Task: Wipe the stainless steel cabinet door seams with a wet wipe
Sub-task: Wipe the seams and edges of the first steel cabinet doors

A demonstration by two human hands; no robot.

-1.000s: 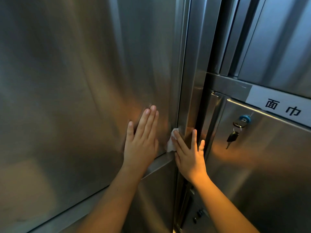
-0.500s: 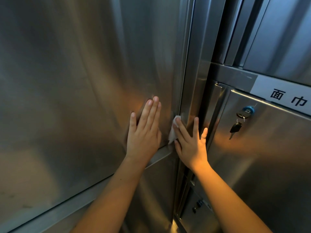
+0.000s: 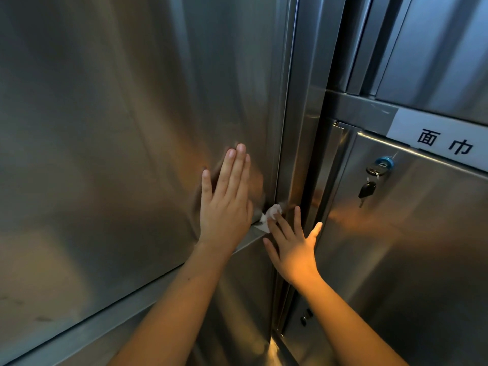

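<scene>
A tall stainless steel cabinet door [image 3: 118, 128] fills the left of the view. Its vertical seam [image 3: 284, 128] runs along the right edge beside a steel post [image 3: 306, 143]. My left hand [image 3: 224, 204] lies flat on the door with straight fingers, just left of the seam near the door's lower corner. My right hand [image 3: 290, 244] presses a small crumpled white wet wipe [image 3: 269, 216] against the seam with straight, spread fingers. Most of the wipe is hidden under the fingertips.
To the right stands a lower cabinet door [image 3: 409, 247] with a blue lock [image 3: 383, 163] and a hanging black key [image 3: 366, 191]. Above it runs a white label with black characters [image 3: 443, 141]. A horizontal steel ledge [image 3: 158, 283] runs under the left door.
My right hand with the wipe has slid a little down the seam toward the door's lower corner. My left hand stays flat on the door. The view has shifted slightly.
</scene>
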